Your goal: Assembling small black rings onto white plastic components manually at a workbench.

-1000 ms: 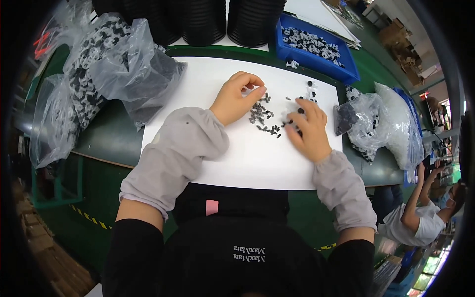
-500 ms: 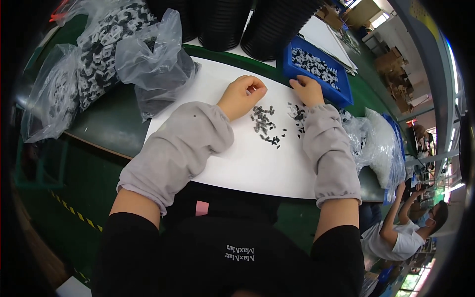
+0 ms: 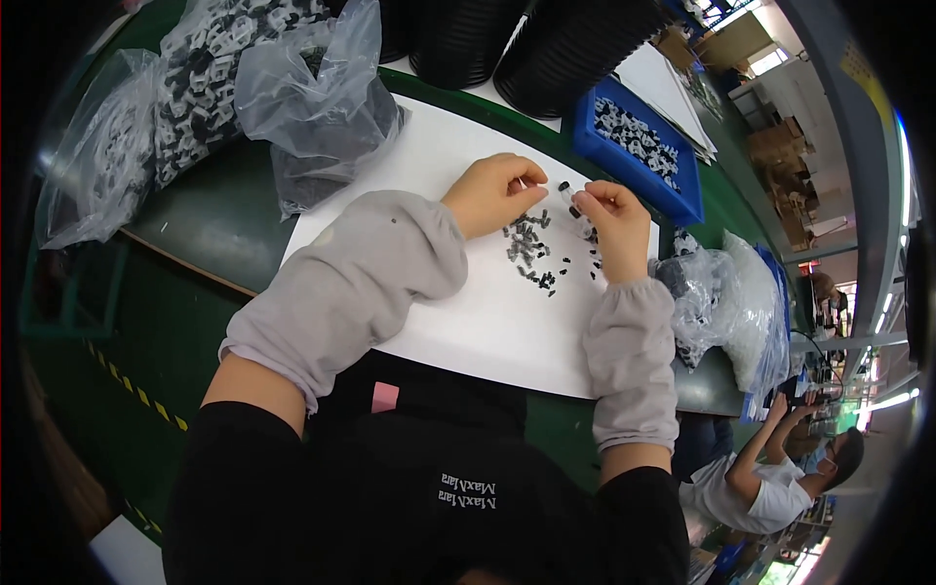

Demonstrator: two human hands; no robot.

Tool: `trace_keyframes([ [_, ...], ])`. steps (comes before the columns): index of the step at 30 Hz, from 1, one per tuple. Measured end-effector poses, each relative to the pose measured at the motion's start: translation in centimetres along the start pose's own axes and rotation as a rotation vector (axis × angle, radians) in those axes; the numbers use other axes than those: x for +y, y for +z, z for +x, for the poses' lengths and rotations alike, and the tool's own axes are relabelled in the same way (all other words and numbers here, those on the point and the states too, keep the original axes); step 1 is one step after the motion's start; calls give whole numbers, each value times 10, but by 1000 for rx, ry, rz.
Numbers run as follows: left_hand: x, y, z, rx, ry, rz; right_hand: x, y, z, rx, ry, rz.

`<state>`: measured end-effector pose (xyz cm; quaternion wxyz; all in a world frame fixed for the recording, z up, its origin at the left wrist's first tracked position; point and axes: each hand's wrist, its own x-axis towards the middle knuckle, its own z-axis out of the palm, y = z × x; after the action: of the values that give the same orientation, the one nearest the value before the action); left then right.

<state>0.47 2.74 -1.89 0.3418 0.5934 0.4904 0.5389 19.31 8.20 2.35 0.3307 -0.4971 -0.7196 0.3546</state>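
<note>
My left hand is above the white sheet, its thumb and fingers curled together in a pinch. Whatever lies between those fingertips, if anything, is too small to make out. Beside it, my right hand has thumb and forefinger closed at a small white-and-black plastic part. Just below the hands lies a loose pile of small dark grey pieces, with a few black bits at its near end. Some white-and-black parts by my right hand are mostly hidden behind it.
A blue bin of white-and-black parts stands at the far right. Black ribbed stacks rise at the back. Clear bags of parts fill the left; more bags lie right. A person in a white shirt sits farther right.
My right hand has drawn back from beside the blue bin toward me, with a white-and-black part now showing at its fingertips. My left hand has shifted slightly right in view.
</note>
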Motion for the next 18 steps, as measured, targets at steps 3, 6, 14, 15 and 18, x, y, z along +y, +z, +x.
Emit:
trace_keyframes([
  [3, 12, 7, -9, -173, -62, -211, 7, 7, -11, -27, 4, 530],
  [6, 18, 17, -12, -155, -156, -370, 8, 19, -19, 39, -50, 671],
  [14, 18, 8, -3, -20, -375, -611, 25, -21, -3, 131, -121, 507],
  [15, 15, 8, -3, -21, -382, -611, 31, -22, -2, 131, -113, 507],
  [18, 11, 9, -2, 22, -197, -211, 44, -23, 1, 86, -305, -184],
])
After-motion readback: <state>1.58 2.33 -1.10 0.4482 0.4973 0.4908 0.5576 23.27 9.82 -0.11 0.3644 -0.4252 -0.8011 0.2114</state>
